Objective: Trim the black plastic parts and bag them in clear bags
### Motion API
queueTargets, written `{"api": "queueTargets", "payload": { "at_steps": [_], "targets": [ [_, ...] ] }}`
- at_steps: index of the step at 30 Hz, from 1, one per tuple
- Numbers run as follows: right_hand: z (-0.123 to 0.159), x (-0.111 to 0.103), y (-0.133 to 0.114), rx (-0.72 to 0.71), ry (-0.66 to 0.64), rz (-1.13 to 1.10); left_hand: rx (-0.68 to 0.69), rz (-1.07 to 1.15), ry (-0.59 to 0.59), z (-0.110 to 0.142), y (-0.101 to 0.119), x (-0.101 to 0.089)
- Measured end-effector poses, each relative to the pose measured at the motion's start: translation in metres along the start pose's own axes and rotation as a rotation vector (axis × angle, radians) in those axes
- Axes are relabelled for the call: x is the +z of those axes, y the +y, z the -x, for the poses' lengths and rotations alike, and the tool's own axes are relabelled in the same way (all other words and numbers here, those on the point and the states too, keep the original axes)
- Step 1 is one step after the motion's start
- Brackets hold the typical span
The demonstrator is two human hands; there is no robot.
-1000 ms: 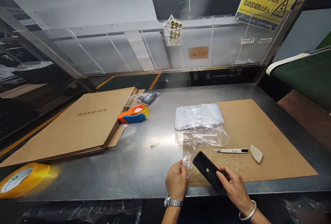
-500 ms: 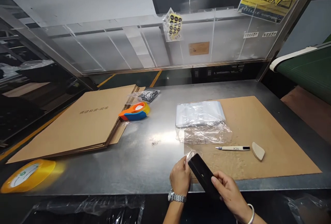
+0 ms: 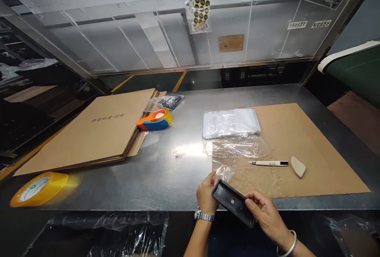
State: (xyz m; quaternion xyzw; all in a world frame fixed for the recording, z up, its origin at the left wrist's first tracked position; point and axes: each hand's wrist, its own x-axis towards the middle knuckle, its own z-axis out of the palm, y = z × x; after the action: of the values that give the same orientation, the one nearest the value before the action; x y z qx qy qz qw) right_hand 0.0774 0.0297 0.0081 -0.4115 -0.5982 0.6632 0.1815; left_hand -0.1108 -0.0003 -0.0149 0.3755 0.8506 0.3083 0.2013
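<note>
My right hand grips the lower right end of a long black plastic shell, its hollow side with a small round hole facing up. At the shell's upper left end, my left hand is closed, with a crumpled clear plastic bag coming out at its fingertips; its far fingers are hidden. Just beyond the hands lies a stack of clear bags on a brown cardboard sheet. A craft knife marked A26 and a pale wedge-shaped block rest on that sheet.
On the left of the metal table lie stacked flat cartons, an orange and blue tape dispenser, a bag of black items and a yellow tape roll. A clear panel stands behind; plastic-covered black material lies below the front edge.
The black shell has tilted so that its hollow inside shows more. More of the clear bag shows above my left hand. The camera view has shifted slightly downward.
</note>
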Motion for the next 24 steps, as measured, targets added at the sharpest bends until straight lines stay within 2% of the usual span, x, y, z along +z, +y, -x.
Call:
{"api": "queueTargets", "payload": {
  "at_steps": [2,4,8,12,19,24],
  "targets": [
    [-0.002,0.000,0.005,0.126,-0.077,-0.046,-0.008,0.062,-0.019,-0.004,-0.005,0.002],
    [-0.004,-0.001,0.010,0.211,-0.100,-0.048,0.001,0.138,-0.050,-0.007,-0.010,0.004],
    [-0.008,-0.003,0.021,0.246,-0.054,-0.035,0.032,0.244,-0.100,-0.008,-0.017,0.005],
    [-0.008,-0.003,0.026,0.258,-0.007,-0.034,0.080,0.256,-0.140,-0.004,-0.016,0.001],
    [-0.012,-0.001,0.040,0.221,0.124,0.004,0.217,0.140,-0.127,0.008,-0.014,-0.007],
    [-0.010,0.002,0.038,0.058,0.202,0.127,0.318,-0.007,-0.032,0.024,-0.011,0.004]
  ]
}}
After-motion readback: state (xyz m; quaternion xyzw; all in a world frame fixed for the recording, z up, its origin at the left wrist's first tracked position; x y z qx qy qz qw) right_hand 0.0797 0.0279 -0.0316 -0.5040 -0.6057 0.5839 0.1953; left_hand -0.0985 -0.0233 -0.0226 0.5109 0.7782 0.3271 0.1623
